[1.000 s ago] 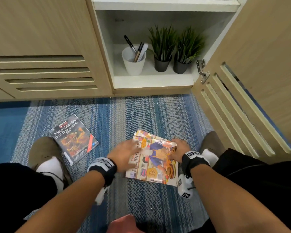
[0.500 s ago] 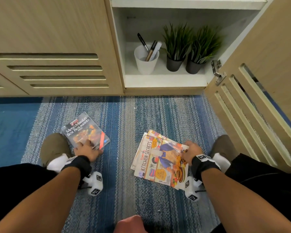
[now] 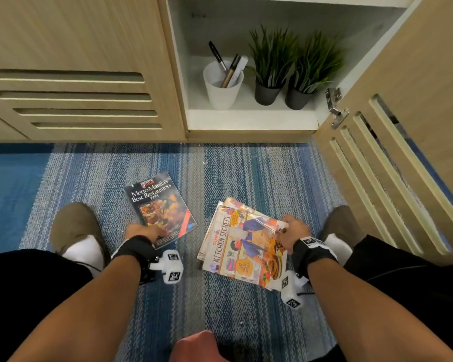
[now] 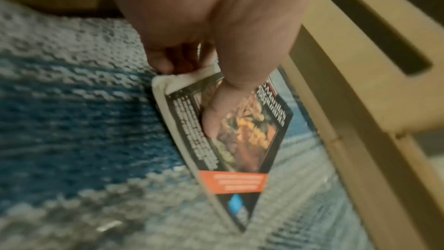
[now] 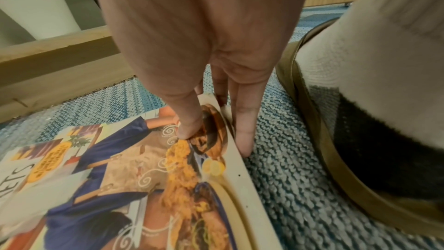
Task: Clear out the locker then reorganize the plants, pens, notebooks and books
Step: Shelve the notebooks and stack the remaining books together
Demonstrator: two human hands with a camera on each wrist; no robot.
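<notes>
ITEM 1 — "Metro Manila's Best Restaurants 1994" paperback (image 3: 160,205). Loc: on the blue striped carpet (image 3: 246,173), in front of the closed louvred door, just beside the left shoe. Left hand (image 3: 144,232) pinches its near corner, thumb on the cover, fingers curled under (left wrist view is blurred but shows the corner lifted a little). Risk: held by one corner, the cover may bend or the book slip out when raised.

ITEM 2 — "Kitchen Secrets" magazine stack (image 3: 242,246). Loc: carpet, btwn the two feet, several issues fanned out of line. Right hand (image 3: 290,235) grips the right edge, thumb on the top cover, fingers going under. Risk: glossy covers, loose pile; an edge-only lift w/ one hand could let the lower issues slide off or splay.

ITEM 3 — white cup w/ pens (image 3: 223,83); 2 potted plants, left (image 3: 271,66) & right (image 3: 307,74). Loc: bottom shelf of the open locker (image 3: 246,118), not yet cleared. Risk: pens lean out over the rim, tall plants tip easily; a book pushed in alongside could knock them.
</notes>
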